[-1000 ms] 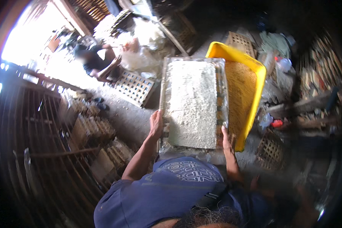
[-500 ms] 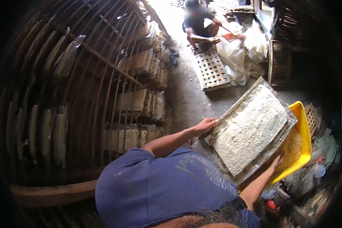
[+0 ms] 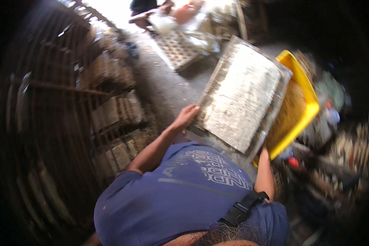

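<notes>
Tray: I see a flat, rectangular tray (image 3: 274, 101) in front of the person, reaching away from both hands and slanting off to the right at its far end. Its narrow rim looks worn, with dark gaps along the right side.
Pale slab: a thin, whitish slab (image 3: 242, 96) nearly fills the tray; its top is rough and crumbly, very bright toward the far end, greyer near the hands.
Left hand: the left hand (image 3: 187, 116) grips the tray's left edge near the close corner, forearm stretched forward and inward from the sleeve.
Right hand: the right hand (image 3: 263, 155) holds the tray's right edge close to the body; its fingers are hidden, so I cannot tell how they curl. The forearm rises almost straight.
Yellow crate: just beyond the right hand, partly under the tray, a deep yellow crate (image 3: 311, 108) holds golden-brown loose material (image 3: 289, 108).
Woven panel: well ahead of the left hand, a blurred lattice panel (image 3: 174, 47) lies on the floor, near a partly visible co-worker (image 3: 143, 8).
Slatted rack: left of the left hand, a rack holds pale blocks (image 3: 117, 108).
</notes>
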A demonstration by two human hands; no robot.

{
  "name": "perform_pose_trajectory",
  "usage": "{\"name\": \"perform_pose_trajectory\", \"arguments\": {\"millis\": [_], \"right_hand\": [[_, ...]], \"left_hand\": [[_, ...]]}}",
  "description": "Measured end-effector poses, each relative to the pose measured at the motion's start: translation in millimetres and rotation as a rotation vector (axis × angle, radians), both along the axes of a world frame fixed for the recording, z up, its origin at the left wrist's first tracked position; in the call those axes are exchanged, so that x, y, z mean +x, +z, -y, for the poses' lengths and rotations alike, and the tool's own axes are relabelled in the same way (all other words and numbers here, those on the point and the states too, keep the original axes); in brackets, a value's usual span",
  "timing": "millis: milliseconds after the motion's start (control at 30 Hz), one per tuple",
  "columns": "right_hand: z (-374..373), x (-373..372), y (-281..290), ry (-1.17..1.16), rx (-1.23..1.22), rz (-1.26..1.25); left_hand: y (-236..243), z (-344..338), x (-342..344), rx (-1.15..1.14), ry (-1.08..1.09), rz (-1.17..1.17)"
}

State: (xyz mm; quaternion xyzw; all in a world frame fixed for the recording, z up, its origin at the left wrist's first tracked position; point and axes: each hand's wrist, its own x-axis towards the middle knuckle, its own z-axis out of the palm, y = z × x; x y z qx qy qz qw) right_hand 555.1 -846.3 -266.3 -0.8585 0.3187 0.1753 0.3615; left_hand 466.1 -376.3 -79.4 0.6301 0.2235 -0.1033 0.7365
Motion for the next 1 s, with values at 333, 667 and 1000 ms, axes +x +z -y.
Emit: {"name": "perform_pose_trajectory", "arguments": {"millis": [333,667,1000], "right_hand": [[-83.3,-21.1,267.3,-0.091,1.349,0.139],[-274.9,119.8,289.8,0.459,0.26,0.327],[-224.0,41.7,346.2,0.523,0.484,0.084]], "left_hand": [[-11.0,-25.4,-7.5,-0.119,-0.138,0.058],[-7.9,-74.5,-48.7,-0.216,-0.259,0.035],[-13.7,-113.4,-57.6,-0.223,-0.494,0.109]]}}
